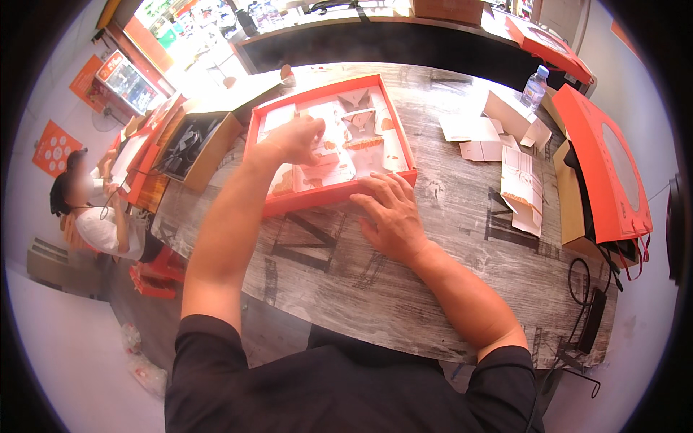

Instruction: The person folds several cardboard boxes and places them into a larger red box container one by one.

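Note:
A shallow red box [339, 193] lies on the table in front of me, holding white printed cardboard pieces [361, 119] with grey and orange pictures. My left hand [294, 141] reaches over its left half with fingers curled down among the white pieces. Whatever those fingers grip, if anything, is hidden. At the near right corner, my right hand [393, 216] is open, its fingers stretched out and resting against the box's near rim.
Folded white cartons [480, 137] and a printed carton [521, 184] lie right of the box. Beyond stand a water bottle [534, 88] and a large red case [603, 169]. An open brown box [189, 148] stands left. A person [101, 216] sits far left. A cable [577, 281] hangs at right.

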